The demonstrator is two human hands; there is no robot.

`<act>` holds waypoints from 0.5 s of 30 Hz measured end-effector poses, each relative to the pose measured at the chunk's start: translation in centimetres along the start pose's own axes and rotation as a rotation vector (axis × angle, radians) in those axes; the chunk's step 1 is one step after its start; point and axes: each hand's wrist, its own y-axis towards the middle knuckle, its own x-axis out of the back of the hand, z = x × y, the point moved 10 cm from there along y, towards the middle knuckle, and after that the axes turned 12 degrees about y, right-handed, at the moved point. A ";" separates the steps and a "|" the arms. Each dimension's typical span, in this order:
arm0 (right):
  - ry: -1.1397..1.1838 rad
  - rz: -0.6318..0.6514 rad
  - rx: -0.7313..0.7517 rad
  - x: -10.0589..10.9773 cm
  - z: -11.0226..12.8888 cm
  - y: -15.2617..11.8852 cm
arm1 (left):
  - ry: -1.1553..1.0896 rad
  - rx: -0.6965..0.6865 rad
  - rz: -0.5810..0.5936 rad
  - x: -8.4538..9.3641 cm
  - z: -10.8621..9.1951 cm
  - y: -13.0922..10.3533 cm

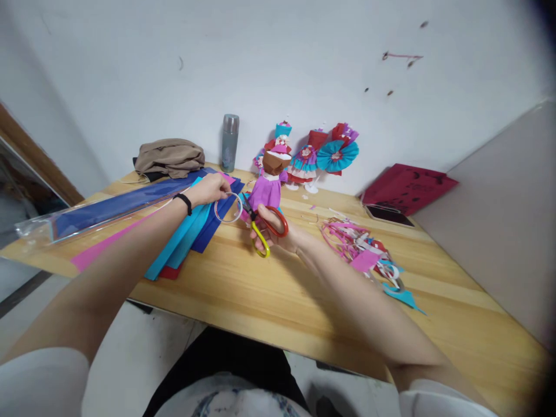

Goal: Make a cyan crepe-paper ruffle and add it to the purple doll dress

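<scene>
My left hand (211,189), with a black band on its wrist, pinches the upper edge of a thin roll of tape (216,212), which hangs as a pale ring. In my right hand (274,230) are scissors (278,222) with one red and one yellow handle loop, their dark blades pointing up and left near the roll. Just behind the scissors stands a doll figure in a purple dress (266,191) with a brown top. Blue, turquoise and red paper sheets (186,240) lie under and beside my left hand.
Paper dresses (305,162) on stands and a grey bottle (230,143) stand along the wall. Brown cloth (171,157) and plastic-wrapped blue paper (108,209) lie left on the wooden table (243,289). Paper scraps (365,255), a tablet (388,215) and a dark red bag (406,188) are right.
</scene>
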 end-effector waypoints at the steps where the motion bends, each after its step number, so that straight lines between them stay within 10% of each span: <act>1: 0.019 -0.003 0.003 -0.1 0.0 0.2 | 0.005 -0.003 0.002 0.1 -0.2 0.0; 15: 0.096 0.019 0.058 0.0 -0.3 0.9 | 0.039 -0.039 0.041 -0.2 -0.6 0.5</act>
